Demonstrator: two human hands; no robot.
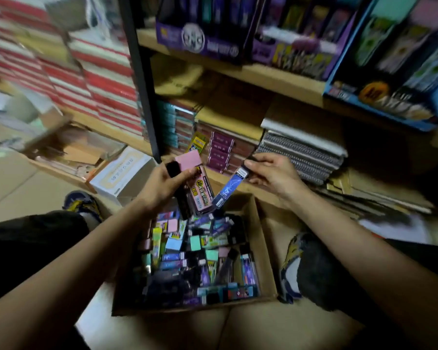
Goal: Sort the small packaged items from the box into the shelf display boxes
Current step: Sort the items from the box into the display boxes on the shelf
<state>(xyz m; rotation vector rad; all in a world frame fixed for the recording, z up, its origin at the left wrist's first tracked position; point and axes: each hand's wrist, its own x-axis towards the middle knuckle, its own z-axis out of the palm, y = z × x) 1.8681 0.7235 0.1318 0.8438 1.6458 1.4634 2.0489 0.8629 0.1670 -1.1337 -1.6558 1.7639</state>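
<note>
1. Left hand [162, 184], at frame centre, grips a bundle of packets [196, 188], pink on top.
2. Right hand [271, 173] pinches a blue packet [229, 188].
3. Below them, the cardboard box [264, 248] holds mixed packets.

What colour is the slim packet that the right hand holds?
The packet is blue with a white end; head view.

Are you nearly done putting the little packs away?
Not nearly. The shelf display boxes already hold packs. The left hand grips a bunch of packs and the right hand pinches one blue pack. The cardboard box below is heaped with many more to sort.
</note>
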